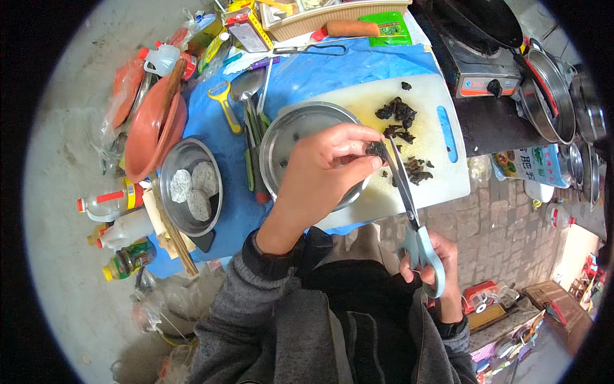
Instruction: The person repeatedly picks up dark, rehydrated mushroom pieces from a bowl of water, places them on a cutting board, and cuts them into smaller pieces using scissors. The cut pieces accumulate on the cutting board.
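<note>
My left hand [321,168] pinches a dark, crinkled piece of what looks like wood ear fungus [376,150] between thumb and fingers, above the right rim of a steel bowl [307,117]. In my right hand [439,264] are scissors with light blue handles [416,216]; their blades point up to the left, the tips beside the held piece. Several dark fungus pieces [403,113] lie on a white plastic cutting board [431,192], right of the bowl. The bowl rests partly on the board and has a few dark bits in it. Whether the blades touch the fungus is hard to tell.
Left on the blue cloth [192,115] lie a yellow peeler [224,105], a metal ladle [248,85] and a steel bowl of sliced dragon fruit [192,187]. Orange plastic basins [144,139] stand beyond. At upper right is a gas stove [484,72] bearing a black wok [479,21].
</note>
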`<state>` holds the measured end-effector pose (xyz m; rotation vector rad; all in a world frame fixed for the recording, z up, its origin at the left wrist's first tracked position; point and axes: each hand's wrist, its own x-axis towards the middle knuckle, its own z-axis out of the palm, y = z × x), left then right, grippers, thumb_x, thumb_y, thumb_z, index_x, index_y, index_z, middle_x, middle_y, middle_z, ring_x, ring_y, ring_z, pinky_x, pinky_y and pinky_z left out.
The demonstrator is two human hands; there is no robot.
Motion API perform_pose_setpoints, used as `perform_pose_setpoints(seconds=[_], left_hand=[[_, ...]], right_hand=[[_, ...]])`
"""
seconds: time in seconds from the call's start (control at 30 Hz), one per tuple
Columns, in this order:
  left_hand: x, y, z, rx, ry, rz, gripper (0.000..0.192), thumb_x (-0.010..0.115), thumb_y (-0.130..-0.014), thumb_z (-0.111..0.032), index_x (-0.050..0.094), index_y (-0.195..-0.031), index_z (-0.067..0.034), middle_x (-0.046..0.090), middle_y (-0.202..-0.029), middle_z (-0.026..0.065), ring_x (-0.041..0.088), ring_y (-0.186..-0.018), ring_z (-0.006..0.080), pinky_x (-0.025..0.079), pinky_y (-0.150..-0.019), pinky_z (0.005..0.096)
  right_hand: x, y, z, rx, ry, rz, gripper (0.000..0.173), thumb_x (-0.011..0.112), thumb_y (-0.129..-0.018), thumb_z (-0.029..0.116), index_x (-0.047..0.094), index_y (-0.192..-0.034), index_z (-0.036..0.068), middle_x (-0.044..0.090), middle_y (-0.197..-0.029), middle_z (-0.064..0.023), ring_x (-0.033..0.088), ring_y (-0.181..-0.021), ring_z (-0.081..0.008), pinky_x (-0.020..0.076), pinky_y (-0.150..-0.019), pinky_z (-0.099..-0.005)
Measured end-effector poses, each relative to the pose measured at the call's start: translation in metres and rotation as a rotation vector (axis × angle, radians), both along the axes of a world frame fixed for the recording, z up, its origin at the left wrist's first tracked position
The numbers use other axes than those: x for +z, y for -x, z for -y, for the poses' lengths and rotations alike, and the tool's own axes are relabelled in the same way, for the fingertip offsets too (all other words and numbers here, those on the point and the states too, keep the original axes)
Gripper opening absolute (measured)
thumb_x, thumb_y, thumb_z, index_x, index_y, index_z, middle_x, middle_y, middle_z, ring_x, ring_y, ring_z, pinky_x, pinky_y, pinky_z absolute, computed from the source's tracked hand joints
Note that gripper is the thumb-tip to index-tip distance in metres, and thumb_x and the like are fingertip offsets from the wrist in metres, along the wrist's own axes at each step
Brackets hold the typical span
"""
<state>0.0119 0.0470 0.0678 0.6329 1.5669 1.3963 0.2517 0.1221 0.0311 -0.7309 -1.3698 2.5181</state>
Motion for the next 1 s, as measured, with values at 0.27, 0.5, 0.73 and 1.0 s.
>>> perform_pose_setpoints(seconds=[0.27,0.5,0.73,1.0], left_hand=[[-0.007,0.007,0.011,0.032,-0.062,0.115,0.027,0.057,-0.088,-0.002,0.057,-0.114,0.003,0.067,-0.099,0.0084,0.060,-0.087,0.0106,0.046,-0.081,0.0236],[-0.017,0.002,0.018,0.202,-0.074,-0.146,0.011,0.058,-0.085,0.004,0.059,-0.096,0.001,0.067,-0.098,0.0103,0.062,-0.091,0.0126,0.047,-0.081,0.0250],[-0.031,0.009,0.030,0.174,-0.140,-0.498,0.007,0.057,-0.079,0.005,0.059,-0.081,-0.001,0.068,-0.100,0.0109,0.063,-0.091,0.0175,0.048,-0.081,0.0286],[-0.035,0.026,0.027,0.069,0.162,-0.843,0.007,0.057,-0.077,0.001,0.062,-0.083,0.000,0.066,-0.100,0.0119,0.064,-0.094,0.0256,0.048,-0.083,0.0305]], right_hand=[[-0.002,0.005,0.009,0.005,-0.029,0.011,0.056,0.081,-0.068,0.044,0.051,-0.086,0.000,0.060,-0.065,-0.0059,0.053,-0.055,-0.0093,0.0401,-0.049,-0.0216],[-0.003,0.004,0.011,0.039,-0.027,0.048,0.057,0.082,-0.067,0.047,0.051,-0.083,0.002,0.059,-0.065,-0.0051,0.053,-0.055,-0.0096,0.0397,-0.049,-0.0223],[-0.004,-0.002,0.013,-0.019,0.001,0.097,0.055,0.083,-0.068,0.041,0.050,-0.085,0.002,0.059,-0.067,-0.0072,0.055,-0.055,-0.0110,0.0395,-0.048,-0.0225],[-0.010,-0.014,0.009,-0.095,-0.024,0.079,0.059,0.079,-0.069,0.048,0.051,-0.088,0.001,0.059,-0.068,-0.0081,0.055,-0.056,-0.0122,0.0408,-0.050,-0.0234]])
